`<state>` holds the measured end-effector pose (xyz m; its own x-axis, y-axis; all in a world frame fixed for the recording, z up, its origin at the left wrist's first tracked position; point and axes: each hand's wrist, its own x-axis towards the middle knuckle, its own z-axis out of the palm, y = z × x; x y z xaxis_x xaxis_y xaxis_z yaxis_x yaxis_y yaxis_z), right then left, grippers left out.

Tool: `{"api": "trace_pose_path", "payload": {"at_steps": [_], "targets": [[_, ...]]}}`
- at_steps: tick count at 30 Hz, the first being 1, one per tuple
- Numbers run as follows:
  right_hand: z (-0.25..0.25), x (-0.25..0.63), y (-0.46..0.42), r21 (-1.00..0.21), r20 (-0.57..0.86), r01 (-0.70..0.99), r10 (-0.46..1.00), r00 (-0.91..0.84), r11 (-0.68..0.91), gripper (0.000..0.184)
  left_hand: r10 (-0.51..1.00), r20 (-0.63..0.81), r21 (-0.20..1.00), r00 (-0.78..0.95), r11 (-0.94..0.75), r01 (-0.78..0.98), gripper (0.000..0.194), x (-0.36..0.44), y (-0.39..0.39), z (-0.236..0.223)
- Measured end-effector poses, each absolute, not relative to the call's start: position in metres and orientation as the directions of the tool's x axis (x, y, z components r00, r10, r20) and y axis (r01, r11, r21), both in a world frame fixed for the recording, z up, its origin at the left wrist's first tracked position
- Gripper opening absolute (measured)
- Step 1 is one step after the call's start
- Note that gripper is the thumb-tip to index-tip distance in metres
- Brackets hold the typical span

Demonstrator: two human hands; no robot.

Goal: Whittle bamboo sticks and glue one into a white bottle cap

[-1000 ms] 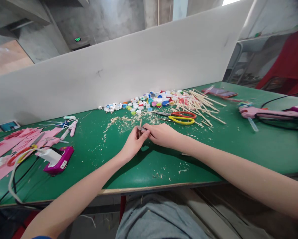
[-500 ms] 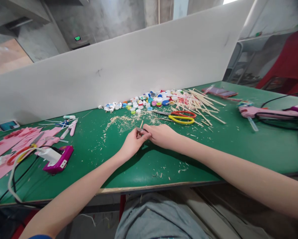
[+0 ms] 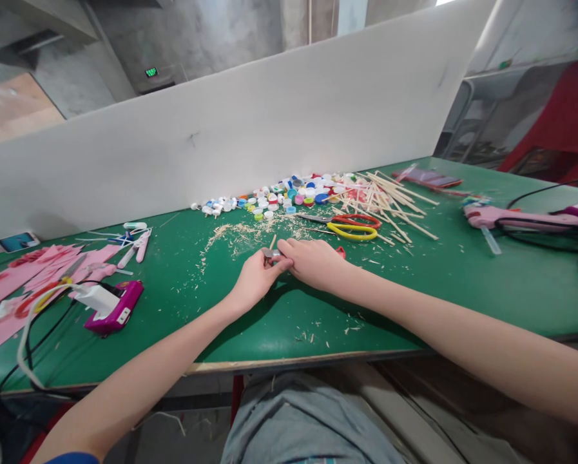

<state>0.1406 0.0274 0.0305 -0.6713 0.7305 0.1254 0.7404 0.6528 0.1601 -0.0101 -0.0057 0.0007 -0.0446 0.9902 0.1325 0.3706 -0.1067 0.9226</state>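
"Over the surface (image 3: 269, 338), what changed?"

"Red piece (image 3: 341, 252) now visible behind right hand (image 3: 312, 261), which grips a metal blade (image 3: 270, 252). Left fingers (image 3: 276, 267) pinch the stick (image 3: 273, 241); work on it apparently continues."

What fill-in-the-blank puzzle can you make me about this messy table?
1. The left hand and right hand are above a table coloured ____.
2. The scissors beside the loose wooden sticks have one red handle and one ____ handle.
3. Compared with those sticks, the bottle caps lie further to the picture's ____.

Missing words: green; yellow; left.
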Motion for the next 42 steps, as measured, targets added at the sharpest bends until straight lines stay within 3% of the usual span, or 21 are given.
{"api": "trace_pose_path", "payload": {"at_steps": [42], "targets": [[0.015, 0.124, 0.021, 0.237, 0.277, 0.883, 0.843, -0.46, 0.404, 0.029, 0.993, 0.097, 0.932, -0.071, -0.065, 0.356, 0.024, -0.011, -0.001, 0.0]]}}
